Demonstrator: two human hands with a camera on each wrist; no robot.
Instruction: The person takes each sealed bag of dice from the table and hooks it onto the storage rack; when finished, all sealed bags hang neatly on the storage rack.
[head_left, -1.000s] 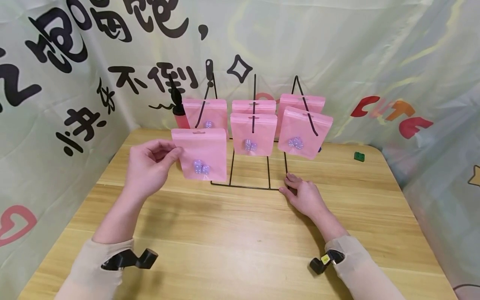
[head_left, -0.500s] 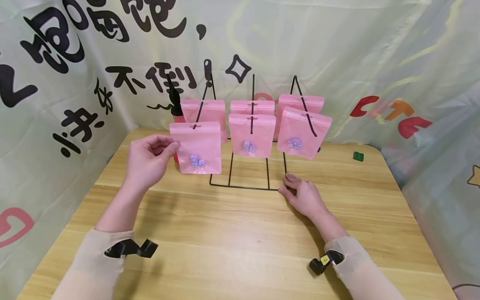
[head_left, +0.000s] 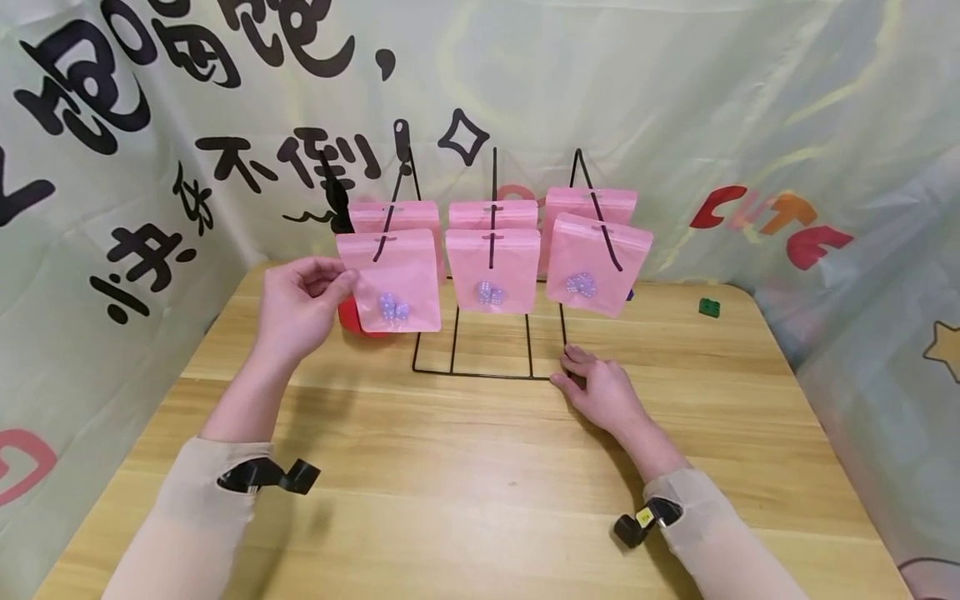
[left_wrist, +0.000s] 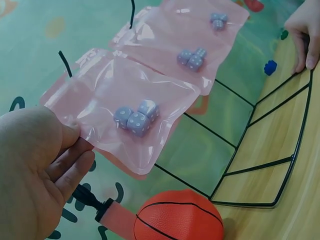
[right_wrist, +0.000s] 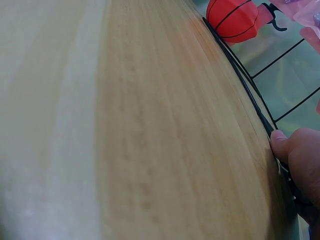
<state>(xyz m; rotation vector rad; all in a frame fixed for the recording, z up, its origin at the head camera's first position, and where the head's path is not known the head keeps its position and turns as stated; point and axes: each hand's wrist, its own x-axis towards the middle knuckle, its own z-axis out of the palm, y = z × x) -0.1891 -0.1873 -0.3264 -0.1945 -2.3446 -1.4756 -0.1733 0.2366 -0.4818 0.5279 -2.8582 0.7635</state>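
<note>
My left hand [head_left: 300,308] pinches the left edge of a pink zip pouch [head_left: 397,271] with purple dice [head_left: 393,307] inside. The left wire hook passes through the pouch's top slot, its tip showing in front in the left wrist view. Behind it hangs another pink pouch [head_left: 408,215]. Similar pouches hang two deep on the middle and right hooks, the front ones being the middle pouch [head_left: 513,271] and the tilted right pouch [head_left: 607,258]. My right hand [head_left: 603,392] holds the front right corner of the black wire rack [head_left: 487,376] at the tabletop.
A red ball with black lines [left_wrist: 177,217] stands left of the rack, attached to a pink and black pump-like part [left_wrist: 117,220]. A small green block [head_left: 708,307] lies at the back right, and a blue piece [left_wrist: 270,67] sits behind the rack. Printed cloth surrounds the table [head_left: 465,500].
My left hand has raised the front left pouch and pushed it back, so the hook's tip now shows in front of it. My right hand stays on the rack's corner. The head view has shifted slightly.
</note>
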